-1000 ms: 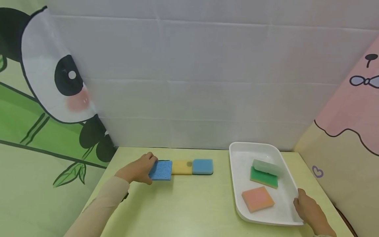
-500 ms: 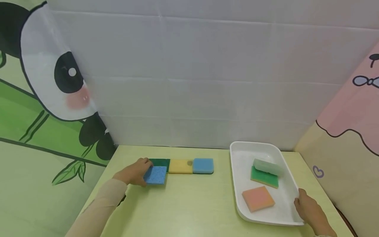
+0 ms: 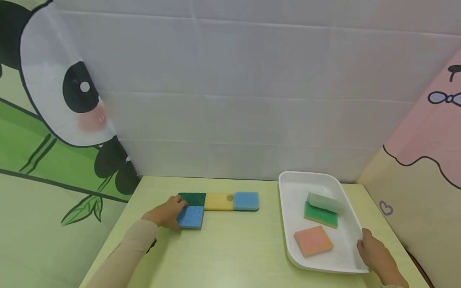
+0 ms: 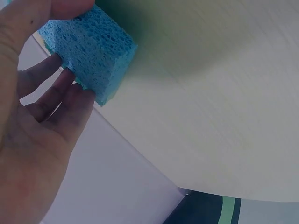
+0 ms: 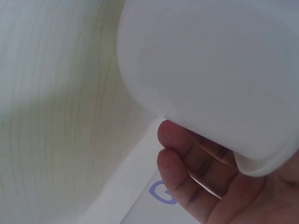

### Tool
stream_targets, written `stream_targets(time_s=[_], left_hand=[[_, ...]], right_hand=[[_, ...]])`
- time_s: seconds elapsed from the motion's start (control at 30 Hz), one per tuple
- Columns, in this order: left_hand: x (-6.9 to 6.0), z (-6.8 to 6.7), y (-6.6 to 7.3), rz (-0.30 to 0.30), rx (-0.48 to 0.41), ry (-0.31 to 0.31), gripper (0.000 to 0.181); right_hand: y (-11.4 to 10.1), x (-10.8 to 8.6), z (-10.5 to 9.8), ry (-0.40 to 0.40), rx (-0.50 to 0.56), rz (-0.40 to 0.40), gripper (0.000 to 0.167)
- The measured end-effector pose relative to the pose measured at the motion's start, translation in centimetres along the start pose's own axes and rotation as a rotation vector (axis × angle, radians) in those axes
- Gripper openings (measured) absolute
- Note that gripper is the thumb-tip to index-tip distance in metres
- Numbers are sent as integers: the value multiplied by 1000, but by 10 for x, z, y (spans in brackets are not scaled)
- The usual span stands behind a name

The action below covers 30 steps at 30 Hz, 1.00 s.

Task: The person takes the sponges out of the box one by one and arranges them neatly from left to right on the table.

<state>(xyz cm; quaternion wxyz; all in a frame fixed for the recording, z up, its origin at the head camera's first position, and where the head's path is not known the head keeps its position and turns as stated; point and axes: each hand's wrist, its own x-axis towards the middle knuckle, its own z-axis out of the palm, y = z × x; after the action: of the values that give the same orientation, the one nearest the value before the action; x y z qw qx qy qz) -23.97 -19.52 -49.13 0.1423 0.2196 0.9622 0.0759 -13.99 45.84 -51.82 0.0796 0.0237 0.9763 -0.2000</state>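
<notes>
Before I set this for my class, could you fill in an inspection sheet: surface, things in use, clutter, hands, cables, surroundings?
Surface: pale yellow table, with wood-like grain.
Things in use: speckled blue sponge and white tray, both held.
Other sponges: dark-green, yellow with a dark mark, and light-blue side by side; pale-green, green and orange in the tray.
Clutter: nothing seen besides these.
Hands: left hand pinches the speckled blue sponge; right hand grips the tray's right edge.
Cables: nothing seen.
Surroundings: creased white backdrop, panda drawing left, pink cartoon right.
</notes>
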Motion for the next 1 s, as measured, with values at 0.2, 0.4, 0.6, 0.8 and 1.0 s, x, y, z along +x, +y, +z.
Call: stream_targets(time_s=[0.2, 0.4, 0.6, 0.8, 1.0], left_hand=[[2, 5, -2, -15, 1, -14, 73], [2, 8, -5, -17, 7, -20, 73], [1, 11, -5, -8, 0, -9, 76], [-1, 15, -6, -4, -4, 14, 79], [-3, 19, -6, 0, 10, 45, 83]], right_hand=[[2, 1, 2, 2, -2, -3, 41], [3, 2, 1, 18, -13, -27, 41], [2, 1, 1, 24, -11, -30, 41], [1, 0, 2, 40, -11, -29, 39], [1, 0, 2, 38, -15, -19, 40]])
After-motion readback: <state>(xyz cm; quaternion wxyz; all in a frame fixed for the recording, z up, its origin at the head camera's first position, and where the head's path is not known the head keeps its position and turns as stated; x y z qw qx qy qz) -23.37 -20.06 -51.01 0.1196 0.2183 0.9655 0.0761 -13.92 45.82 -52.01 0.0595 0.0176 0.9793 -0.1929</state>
